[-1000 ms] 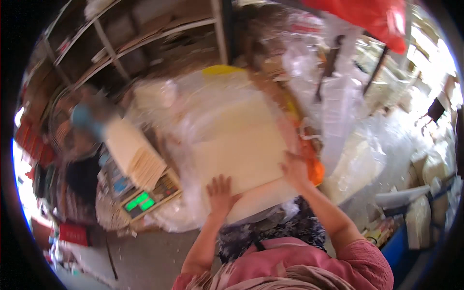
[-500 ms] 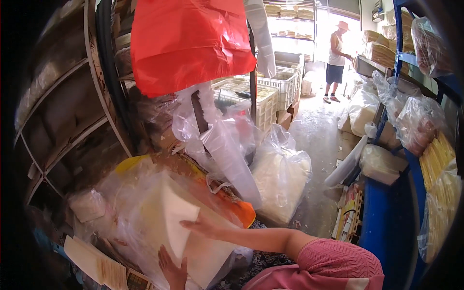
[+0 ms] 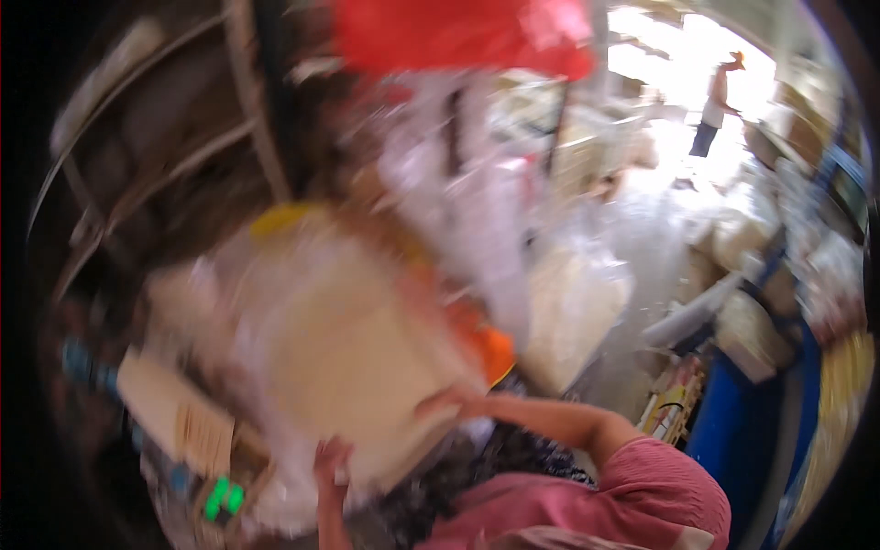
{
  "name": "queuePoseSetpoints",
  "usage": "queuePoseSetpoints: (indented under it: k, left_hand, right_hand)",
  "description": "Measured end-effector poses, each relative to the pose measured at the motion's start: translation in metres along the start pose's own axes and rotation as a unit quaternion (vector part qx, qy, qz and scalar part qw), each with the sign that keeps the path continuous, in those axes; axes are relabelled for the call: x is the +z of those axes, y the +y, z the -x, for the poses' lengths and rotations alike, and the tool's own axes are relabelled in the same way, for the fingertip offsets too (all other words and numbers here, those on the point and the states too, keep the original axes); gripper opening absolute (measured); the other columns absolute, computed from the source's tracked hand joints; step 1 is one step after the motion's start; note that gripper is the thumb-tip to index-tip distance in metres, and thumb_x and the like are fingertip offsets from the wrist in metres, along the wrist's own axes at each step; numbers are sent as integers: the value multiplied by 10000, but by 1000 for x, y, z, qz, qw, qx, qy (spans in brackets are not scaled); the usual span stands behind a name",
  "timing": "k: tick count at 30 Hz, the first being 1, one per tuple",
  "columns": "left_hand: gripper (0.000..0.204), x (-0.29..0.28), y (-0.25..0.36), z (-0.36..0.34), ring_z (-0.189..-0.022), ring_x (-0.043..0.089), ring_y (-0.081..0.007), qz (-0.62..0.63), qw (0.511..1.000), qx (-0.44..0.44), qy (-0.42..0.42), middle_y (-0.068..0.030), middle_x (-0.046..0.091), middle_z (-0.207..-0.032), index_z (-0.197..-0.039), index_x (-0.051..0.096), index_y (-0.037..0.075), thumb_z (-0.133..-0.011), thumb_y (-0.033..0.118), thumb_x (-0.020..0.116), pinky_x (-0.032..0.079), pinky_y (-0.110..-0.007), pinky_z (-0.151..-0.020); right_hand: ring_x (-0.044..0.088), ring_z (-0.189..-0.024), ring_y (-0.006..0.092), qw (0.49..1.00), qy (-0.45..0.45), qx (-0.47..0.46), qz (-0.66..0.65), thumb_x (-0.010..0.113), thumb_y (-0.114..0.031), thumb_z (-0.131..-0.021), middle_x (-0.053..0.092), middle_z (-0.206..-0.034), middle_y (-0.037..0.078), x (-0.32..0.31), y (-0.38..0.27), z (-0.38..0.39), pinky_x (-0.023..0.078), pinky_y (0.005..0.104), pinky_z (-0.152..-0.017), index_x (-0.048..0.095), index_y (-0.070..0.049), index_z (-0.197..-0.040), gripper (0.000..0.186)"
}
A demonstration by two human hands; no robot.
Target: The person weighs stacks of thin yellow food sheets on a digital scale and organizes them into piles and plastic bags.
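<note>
A broad stack of thin cream sheets lies tilted in front of me, with clear plastic spread around it. At the stack's right edge my right hand rests with its fingers reaching over the top sheet; it is blurred but looks open. My left hand is raised by the near left edge of the stack, its fingers curled in. A small pale spot shows at its fingers, too smeared to name. Left of it stands a bundle of cream sheets, above a small device with a green lit display.
A red plastic bag hangs ahead. Metal shelving stands at left. A bagged cream bundle sits on the floor, with white crates behind. Blue shelving and bagged goods line the right. Another person stands far off.
The view has swung, and the scene is blurred. The lifted, folded top sheet now lies flat on the stack. My left hand has gone from spread fingers to curled; my right has moved to the stack's edge.
</note>
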State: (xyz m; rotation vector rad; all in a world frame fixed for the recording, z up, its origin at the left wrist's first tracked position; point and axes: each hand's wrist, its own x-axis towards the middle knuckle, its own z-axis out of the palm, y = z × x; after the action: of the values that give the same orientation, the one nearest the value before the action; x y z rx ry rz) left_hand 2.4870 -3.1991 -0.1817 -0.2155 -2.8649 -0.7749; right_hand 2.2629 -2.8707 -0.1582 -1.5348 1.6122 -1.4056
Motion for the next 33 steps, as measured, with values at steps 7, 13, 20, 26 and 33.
queuePoseSetpoints:
  k: [7, 13, 20, 26, 33]
  left_hand:
    - [702, -1, 77, -70, -1093, 540, -284, 218, 895, -324, 215, -167, 559, -1167, -1304, 432, 18, -722, 275, 728, 460, -409, -862]
    - [856, 11, 93, -76, -1353, 199, -365, -149, 972, -183, 3, -184, 225, -1462, -1420, 299, 95, -746, 445, 695, 150, -529, -1091]
    - [682, 11, 41, -73, -1218, 446, -343, -188, 980, -50, 29, -173, 499, -1290, -1262, 500, 65, -685, 338, 741, 364, -482, -1000]
    - [354, -49, 62, -75, -830, 638, -283, 232, 933, -259, 87, -114, 665, -884, -1045, 617, 51, -735, 209, 687, 502, -375, -718]
    - [631, -5, 62, -131, -1232, 449, -254, -205, 923, -233, 227, -174, 413, -1373, -1325, 447, 122, -825, 466, 619, 342, -492, -1008]
  right_hand:
    - [647, -836, 240, 905, 152, 352, 184, 604, -488, -799, 676, -864, 145, -15, 7, -12, 492, 342, -750, 657, -47, -1018, 495]
    - [524, -1140, 309, 862, 141, 421, 246, 667, -403, -765, 520, -1262, 187, -9, -42, -50, 432, 369, -927, 440, -108, -1331, 677]
    - [281, -1348, 314, 838, -57, 151, 522, 722, -379, -726, 217, -1489, 131, -18, -69, -52, 298, 396, -1079, 258, -151, -1428, 871]
    - [456, -1204, 292, 961, 34, 159, 223, 675, -322, -797, 491, -1286, 142, -49, -28, -21, 388, 357, -972, 508, -88, -1248, 534]
    - [625, -809, 275, 843, 215, 422, 254, 623, -359, -836, 659, -899, 128, -40, -32, -65, 474, 357, -712, 585, -30, -1101, 424]
